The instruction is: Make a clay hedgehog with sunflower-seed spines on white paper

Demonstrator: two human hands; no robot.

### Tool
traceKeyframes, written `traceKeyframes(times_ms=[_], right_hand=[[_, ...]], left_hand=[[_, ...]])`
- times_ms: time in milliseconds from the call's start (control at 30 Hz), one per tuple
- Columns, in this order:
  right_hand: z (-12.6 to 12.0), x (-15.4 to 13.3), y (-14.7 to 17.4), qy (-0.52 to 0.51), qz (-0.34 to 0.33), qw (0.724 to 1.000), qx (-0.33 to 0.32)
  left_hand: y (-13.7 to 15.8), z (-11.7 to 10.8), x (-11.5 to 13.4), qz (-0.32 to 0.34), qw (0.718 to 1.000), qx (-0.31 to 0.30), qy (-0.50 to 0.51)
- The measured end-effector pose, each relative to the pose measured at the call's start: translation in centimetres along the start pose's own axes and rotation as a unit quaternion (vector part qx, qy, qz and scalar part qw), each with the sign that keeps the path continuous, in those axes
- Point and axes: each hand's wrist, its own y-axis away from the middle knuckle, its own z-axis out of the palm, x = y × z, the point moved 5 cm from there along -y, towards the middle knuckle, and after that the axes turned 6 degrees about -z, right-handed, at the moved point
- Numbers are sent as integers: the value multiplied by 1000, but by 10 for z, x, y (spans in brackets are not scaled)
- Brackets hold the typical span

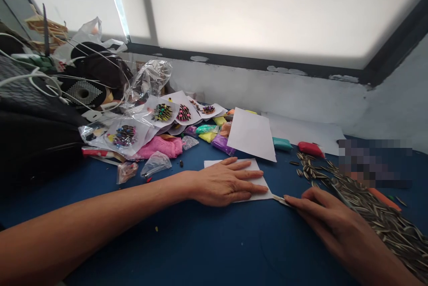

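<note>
My left hand (pixel 227 182) lies flat with its fingers stretched out on a folded white sheet of paper (pixel 260 169), pressing it against the blue table. At the paper's lower right corner is a thin pale strip (pixel 281 200). It may be part of the paper or a separate piece; I cannot tell. My right hand (pixel 329 217) has its fingertips closed on the strip's outer end. Behind the paper lies a larger white sheet (pixel 252 133). Sunflower seeds (pixel 377 214) spread in a heap beside and behind my right hand.
Packets of coloured clay, among them a teal one (pixel 281 144) and a red one (pixel 310 149), line the back. At left are decorated seed clusters (pixel 163 112) on paper, a pink cloth (pixel 160 147) and clear plastic bags (pixel 156 163). A black bag (pixel 33 134) stands far left.
</note>
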Motion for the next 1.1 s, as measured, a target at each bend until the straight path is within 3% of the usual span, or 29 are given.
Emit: traceKeyframes(times_ms=[1100], right_hand=[[3,-13,-4,6,-59,998,13]], left_hand=[[1,-1,0,9,1000,0,0]])
